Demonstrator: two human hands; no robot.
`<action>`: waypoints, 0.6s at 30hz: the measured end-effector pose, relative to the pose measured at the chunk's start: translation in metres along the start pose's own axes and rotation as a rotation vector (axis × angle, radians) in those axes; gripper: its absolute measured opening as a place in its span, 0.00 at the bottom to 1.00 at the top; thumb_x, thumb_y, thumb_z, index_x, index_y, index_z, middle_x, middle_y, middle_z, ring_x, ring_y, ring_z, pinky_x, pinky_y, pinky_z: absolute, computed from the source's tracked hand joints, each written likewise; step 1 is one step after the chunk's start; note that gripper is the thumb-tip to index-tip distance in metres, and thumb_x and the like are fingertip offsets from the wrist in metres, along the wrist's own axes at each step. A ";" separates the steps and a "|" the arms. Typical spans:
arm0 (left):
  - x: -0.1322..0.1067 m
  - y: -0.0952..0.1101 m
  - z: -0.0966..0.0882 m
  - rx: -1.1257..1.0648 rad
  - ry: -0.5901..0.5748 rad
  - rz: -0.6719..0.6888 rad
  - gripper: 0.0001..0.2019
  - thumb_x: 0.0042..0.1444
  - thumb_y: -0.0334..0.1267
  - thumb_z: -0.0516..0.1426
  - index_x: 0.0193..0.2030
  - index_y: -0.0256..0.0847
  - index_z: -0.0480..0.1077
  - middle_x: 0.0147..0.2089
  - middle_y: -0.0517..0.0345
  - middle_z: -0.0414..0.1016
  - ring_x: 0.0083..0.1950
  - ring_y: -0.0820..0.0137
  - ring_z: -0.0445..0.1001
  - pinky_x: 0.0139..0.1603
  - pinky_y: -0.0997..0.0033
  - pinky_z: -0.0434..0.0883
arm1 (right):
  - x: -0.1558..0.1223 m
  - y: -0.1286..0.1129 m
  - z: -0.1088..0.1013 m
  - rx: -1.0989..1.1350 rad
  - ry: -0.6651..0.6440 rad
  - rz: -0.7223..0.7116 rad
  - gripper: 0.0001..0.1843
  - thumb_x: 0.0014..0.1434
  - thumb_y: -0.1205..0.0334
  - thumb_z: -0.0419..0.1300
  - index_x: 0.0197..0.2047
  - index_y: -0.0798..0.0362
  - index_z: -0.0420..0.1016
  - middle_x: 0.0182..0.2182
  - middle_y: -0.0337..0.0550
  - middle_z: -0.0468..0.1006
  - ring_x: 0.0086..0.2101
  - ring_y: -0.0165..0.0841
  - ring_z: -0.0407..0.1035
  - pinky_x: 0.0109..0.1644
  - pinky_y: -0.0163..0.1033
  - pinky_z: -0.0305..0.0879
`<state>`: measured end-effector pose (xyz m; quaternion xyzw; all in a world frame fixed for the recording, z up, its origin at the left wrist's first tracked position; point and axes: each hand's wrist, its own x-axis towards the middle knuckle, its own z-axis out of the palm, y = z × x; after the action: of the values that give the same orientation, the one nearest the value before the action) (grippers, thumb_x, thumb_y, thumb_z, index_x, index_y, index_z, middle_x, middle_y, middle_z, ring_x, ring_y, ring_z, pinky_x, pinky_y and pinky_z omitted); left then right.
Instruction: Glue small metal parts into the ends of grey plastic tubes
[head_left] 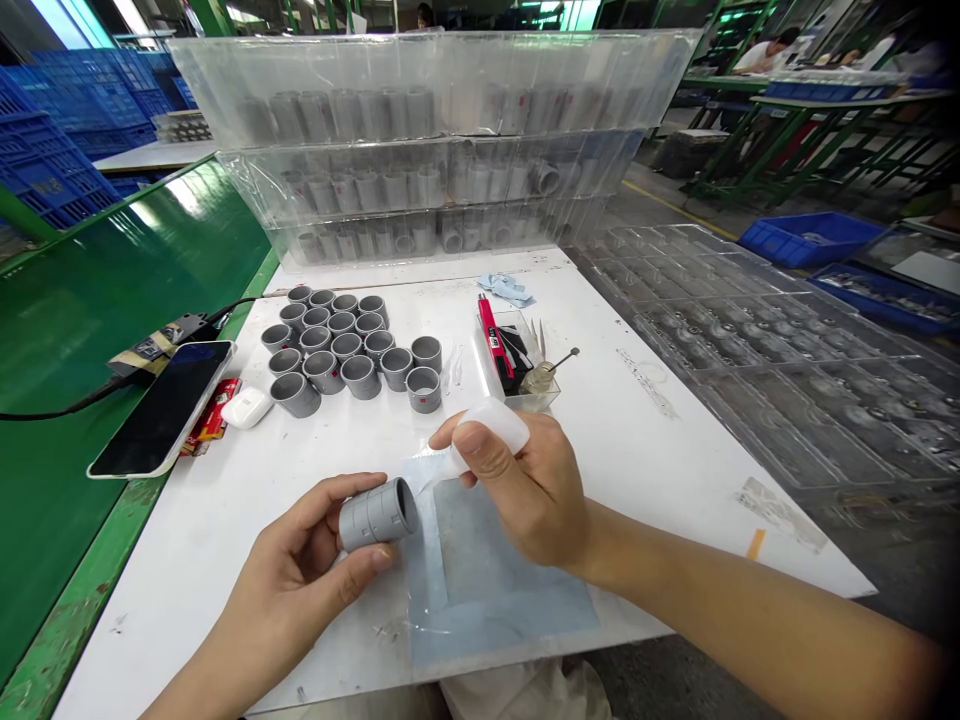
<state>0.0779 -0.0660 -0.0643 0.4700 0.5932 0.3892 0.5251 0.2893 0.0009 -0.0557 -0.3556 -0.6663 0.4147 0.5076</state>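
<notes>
My left hand (319,560) grips a grey plastic cylinder (375,515), tilted so that its open end faces right. In my right hand (529,480) is a small white squeeze bottle (491,425), its narrow tip pointing down and left toward the mouth of the cylinder. A slight gap seems to separate the tip from the rim. Beneath both hands lies a light blue sheet (510,610) under clear plastic. Several similar grey cylinders (360,377) stand upright in a group beyond my left hand.
A clear box (544,400) holds a red-handled tool (493,335), tweezers and a small jar. To the left are a phone (165,410), a white earbud case (247,407) and a black cable. Stacked clear trays (442,145) of grey cylinders stand behind. A blue cloth (506,290) lies nearby.
</notes>
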 end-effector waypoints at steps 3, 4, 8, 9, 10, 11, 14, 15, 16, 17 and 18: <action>0.000 0.000 -0.001 0.008 -0.008 0.006 0.18 0.55 0.44 0.68 0.53 0.50 0.77 0.47 0.59 0.84 0.44 0.65 0.79 0.43 0.73 0.77 | 0.000 -0.001 0.000 0.017 0.011 0.001 0.26 0.70 0.42 0.56 0.31 0.54 0.78 0.21 0.38 0.72 0.21 0.28 0.66 0.24 0.37 0.62; 0.000 0.000 -0.001 0.010 -0.006 0.008 0.18 0.56 0.45 0.68 0.53 0.51 0.77 0.47 0.60 0.83 0.44 0.65 0.79 0.43 0.74 0.76 | 0.000 -0.002 -0.001 0.033 0.014 0.000 0.26 0.69 0.42 0.56 0.31 0.54 0.79 0.22 0.39 0.73 0.22 0.28 0.66 0.24 0.37 0.63; 0.000 0.002 -0.003 0.016 -0.017 0.006 0.16 0.57 0.47 0.67 0.52 0.52 0.78 0.45 0.61 0.83 0.40 0.69 0.76 0.41 0.77 0.74 | 0.003 -0.007 -0.006 0.176 0.081 -0.023 0.22 0.69 0.43 0.59 0.36 0.52 0.83 0.26 0.40 0.78 0.24 0.28 0.70 0.27 0.36 0.70; 0.000 0.002 -0.004 0.024 -0.024 0.007 0.16 0.57 0.48 0.67 0.52 0.53 0.78 0.44 0.62 0.83 0.39 0.69 0.76 0.41 0.78 0.74 | 0.005 -0.009 -0.009 0.221 0.109 -0.028 0.20 0.68 0.44 0.60 0.37 0.51 0.84 0.29 0.41 0.80 0.25 0.28 0.71 0.29 0.36 0.72; 0.000 0.002 -0.004 0.036 -0.027 0.006 0.17 0.57 0.49 0.67 0.52 0.53 0.78 0.43 0.62 0.83 0.38 0.70 0.75 0.40 0.78 0.73 | 0.007 -0.012 -0.012 0.261 0.135 -0.032 0.18 0.67 0.46 0.62 0.39 0.50 0.85 0.32 0.41 0.82 0.27 0.28 0.73 0.30 0.36 0.73; 0.000 0.002 -0.005 0.052 -0.027 0.005 0.17 0.57 0.49 0.67 0.53 0.52 0.78 0.42 0.61 0.83 0.37 0.69 0.75 0.40 0.78 0.73 | 0.010 -0.014 -0.016 0.292 0.163 -0.036 0.15 0.66 0.47 0.64 0.40 0.49 0.86 0.35 0.41 0.84 0.28 0.29 0.74 0.32 0.37 0.75; 0.001 -0.001 -0.004 0.073 -0.017 -0.011 0.20 0.56 0.52 0.67 0.53 0.51 0.78 0.45 0.58 0.84 0.40 0.66 0.77 0.40 0.75 0.75 | 0.016 -0.023 -0.031 0.296 0.273 -0.071 0.11 0.64 0.51 0.68 0.46 0.45 0.86 0.40 0.41 0.85 0.35 0.33 0.79 0.41 0.42 0.79; 0.001 -0.002 -0.004 0.067 -0.014 -0.014 0.21 0.56 0.53 0.67 0.54 0.50 0.78 0.47 0.57 0.84 0.42 0.64 0.79 0.41 0.74 0.77 | 0.017 -0.025 -0.039 0.259 0.321 -0.095 0.12 0.63 0.52 0.68 0.49 0.43 0.85 0.40 0.41 0.85 0.38 0.36 0.80 0.45 0.45 0.79; 0.001 -0.003 -0.003 0.057 -0.012 -0.014 0.21 0.55 0.53 0.67 0.54 0.51 0.77 0.49 0.56 0.84 0.45 0.62 0.80 0.43 0.73 0.78 | 0.018 -0.025 -0.047 0.203 0.375 -0.125 0.14 0.63 0.53 0.69 0.52 0.42 0.83 0.42 0.42 0.85 0.42 0.37 0.80 0.50 0.47 0.79; 0.001 -0.005 -0.003 0.052 -0.010 -0.010 0.22 0.54 0.54 0.67 0.54 0.51 0.77 0.49 0.56 0.84 0.47 0.61 0.81 0.45 0.73 0.78 | 0.019 -0.024 -0.057 0.130 0.426 -0.153 0.16 0.63 0.54 0.69 0.54 0.42 0.81 0.44 0.42 0.85 0.46 0.39 0.80 0.55 0.50 0.77; 0.001 -0.006 -0.003 0.054 -0.005 -0.009 0.22 0.54 0.55 0.67 0.54 0.52 0.78 0.49 0.57 0.85 0.49 0.60 0.81 0.46 0.73 0.79 | 0.019 -0.021 -0.069 0.048 0.470 -0.171 0.18 0.63 0.55 0.68 0.57 0.42 0.79 0.46 0.43 0.85 0.49 0.40 0.79 0.58 0.52 0.75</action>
<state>0.0741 -0.0661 -0.0702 0.4824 0.6042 0.3697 0.5154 0.3506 0.0230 -0.0199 -0.3722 -0.5476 0.2919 0.6902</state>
